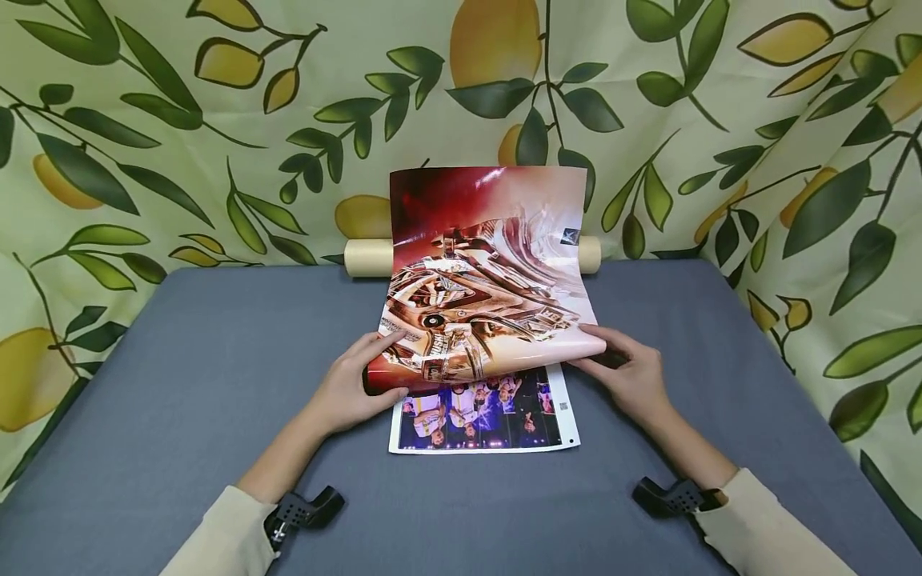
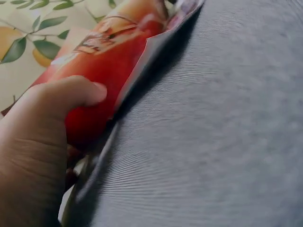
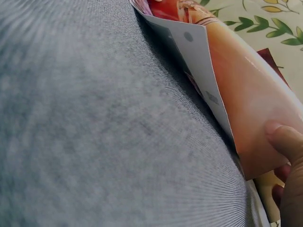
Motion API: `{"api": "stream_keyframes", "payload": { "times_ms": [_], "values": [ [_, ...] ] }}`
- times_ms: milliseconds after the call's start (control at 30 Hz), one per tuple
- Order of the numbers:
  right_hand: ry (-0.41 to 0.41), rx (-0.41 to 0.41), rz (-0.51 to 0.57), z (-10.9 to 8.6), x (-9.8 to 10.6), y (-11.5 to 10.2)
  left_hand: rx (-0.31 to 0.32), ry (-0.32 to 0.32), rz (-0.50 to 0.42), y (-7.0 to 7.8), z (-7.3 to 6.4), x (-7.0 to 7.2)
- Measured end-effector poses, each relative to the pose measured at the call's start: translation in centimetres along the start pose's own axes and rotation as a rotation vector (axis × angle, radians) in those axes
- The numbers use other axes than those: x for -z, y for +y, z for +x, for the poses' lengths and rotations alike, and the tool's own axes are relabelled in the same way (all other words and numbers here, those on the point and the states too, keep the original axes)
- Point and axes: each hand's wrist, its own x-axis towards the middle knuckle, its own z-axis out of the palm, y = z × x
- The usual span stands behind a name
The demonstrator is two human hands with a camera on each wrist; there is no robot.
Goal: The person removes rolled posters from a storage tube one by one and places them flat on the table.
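Observation:
A glossy poster (image 1: 490, 264) printed with a red and gold machine has its near edge curled under into a roll, while its far end rises in front of the back cloth. My left hand (image 1: 353, 384) grips the left end of the curl; in the left wrist view its thumb (image 2: 90, 92) lies on the red surface. At the right end, my right hand (image 1: 634, 372) holds the pale corner between thumb and fingers, its thumb (image 3: 281, 135) on top in the right wrist view. Underneath lies a second poster (image 1: 483, 412) picturing people, white-bordered and partly covered.
A cream tube (image 1: 369, 258) lies across the table's back edge behind the raised poster, its ends showing at both sides. Grey cloth (image 1: 216, 384) covers the table. Behind stands a curtain (image 1: 403, 32) with leaves and yellow fruit.

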Motion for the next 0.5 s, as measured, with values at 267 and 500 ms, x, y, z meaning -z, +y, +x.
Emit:
{"api": "stream_keyframes", "payload": {
  "times_ms": [267,500],
  "values": [
    [0.107,0.202,-0.012,0.2,0.0,0.6,-0.239,0.317,-0.058,-0.7,0.7,-0.7],
    [0.123,0.198,0.0,1.0,-0.2,0.6,-0.261,0.482,0.022,-0.7,1.9,-0.8]
  ]
}}
